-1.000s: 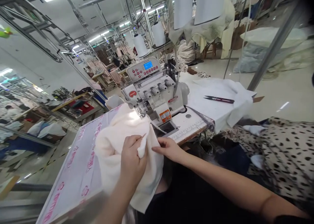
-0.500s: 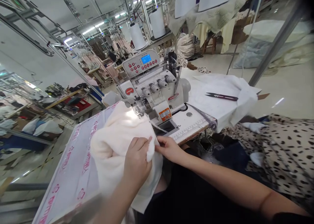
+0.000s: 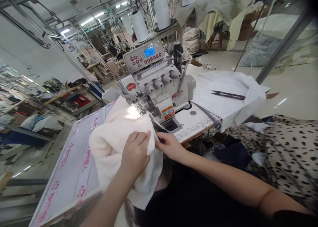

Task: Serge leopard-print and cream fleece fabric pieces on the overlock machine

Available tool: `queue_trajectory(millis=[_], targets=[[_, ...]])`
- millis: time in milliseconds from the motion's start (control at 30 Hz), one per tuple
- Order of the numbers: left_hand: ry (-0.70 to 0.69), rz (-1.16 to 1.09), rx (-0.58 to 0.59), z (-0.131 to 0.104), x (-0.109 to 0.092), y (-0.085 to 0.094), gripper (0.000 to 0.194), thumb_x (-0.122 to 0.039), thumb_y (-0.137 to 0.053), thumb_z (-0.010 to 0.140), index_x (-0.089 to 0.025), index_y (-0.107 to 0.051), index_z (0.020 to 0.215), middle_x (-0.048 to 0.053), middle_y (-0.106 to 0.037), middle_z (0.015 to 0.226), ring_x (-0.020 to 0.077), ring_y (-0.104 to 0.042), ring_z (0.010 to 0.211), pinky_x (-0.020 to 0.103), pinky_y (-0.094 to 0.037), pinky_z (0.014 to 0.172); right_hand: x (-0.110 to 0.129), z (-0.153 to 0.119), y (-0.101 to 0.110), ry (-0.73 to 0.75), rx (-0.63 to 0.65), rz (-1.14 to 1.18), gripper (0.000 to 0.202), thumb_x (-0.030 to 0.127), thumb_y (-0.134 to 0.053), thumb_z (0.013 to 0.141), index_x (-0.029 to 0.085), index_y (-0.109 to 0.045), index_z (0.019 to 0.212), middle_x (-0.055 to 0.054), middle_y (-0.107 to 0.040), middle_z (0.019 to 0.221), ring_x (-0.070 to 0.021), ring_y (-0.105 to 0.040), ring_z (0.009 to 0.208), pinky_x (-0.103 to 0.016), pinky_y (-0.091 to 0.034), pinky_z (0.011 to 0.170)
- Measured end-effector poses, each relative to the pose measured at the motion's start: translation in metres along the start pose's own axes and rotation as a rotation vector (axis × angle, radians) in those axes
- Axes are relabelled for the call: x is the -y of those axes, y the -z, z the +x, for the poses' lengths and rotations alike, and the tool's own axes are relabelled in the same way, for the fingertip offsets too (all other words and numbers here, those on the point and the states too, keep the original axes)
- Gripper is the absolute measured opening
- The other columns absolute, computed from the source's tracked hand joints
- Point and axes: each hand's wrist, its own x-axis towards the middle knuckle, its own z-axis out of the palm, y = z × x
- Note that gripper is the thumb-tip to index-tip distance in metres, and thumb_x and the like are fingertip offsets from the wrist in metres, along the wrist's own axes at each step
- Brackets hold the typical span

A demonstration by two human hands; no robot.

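Two hands pinch the cream fleece (image 3: 116,134) at centre frame: left hand (image 3: 134,154) and right hand (image 3: 169,145) closed on its soft, light, floppy edge.

The scene is bright and evenly lit by ceiling strip lights (image 3: 95,15) toward 11 o'clock. A small lamp on the sewing machine (image 3: 159,87) burns out the cream fleece (image 3: 119,131) at centre, losing texture there. The glossy floor (image 3: 293,87) at 3 o'clock carries soft glare. Wide-angle bending curves the poles near the edges; the 1 o'clock corner darkens; shadows stay faint
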Motion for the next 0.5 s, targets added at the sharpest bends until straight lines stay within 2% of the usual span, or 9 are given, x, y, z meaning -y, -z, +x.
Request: queue_trajectory(millis=[267, 500], targets=[[0.011, -0.014, -0.037, 0.000, 0.002, 0.001, 0.036, -0.005, -0.045, 0.073, -0.009, -0.053, 0.108, 0.009, -0.054, 0.080, 0.0201, -0.043, 0.076, 0.035, -0.045, 0.068, 0.009, -0.007, 0.004, -0.014, 0.010, -0.036, 0.022, 0.029, -0.052, 0.078, 0.016, -0.046, 0.062, 0.004, -0.038, 0.056, -0.0087, -0.035, 0.054, -0.020, -0.026, 0.050], [-0.020, 0.059, -0.007, 0.007, 0.010, -0.003, 0.038, -0.005, -0.044, 0.070, -0.009, -0.054, 0.107, 0.009, -0.054, 0.080, 0.0209, -0.044, 0.077, 0.036, -0.046, 0.068, 0.011, -0.002, 0.007, 0.046, -0.021, -0.087, 0.022, 0.029, -0.051, 0.079, 0.015, -0.047, 0.062, 0.004, -0.039, 0.057, -0.0088, -0.036, 0.055, -0.020, -0.028, 0.051]])
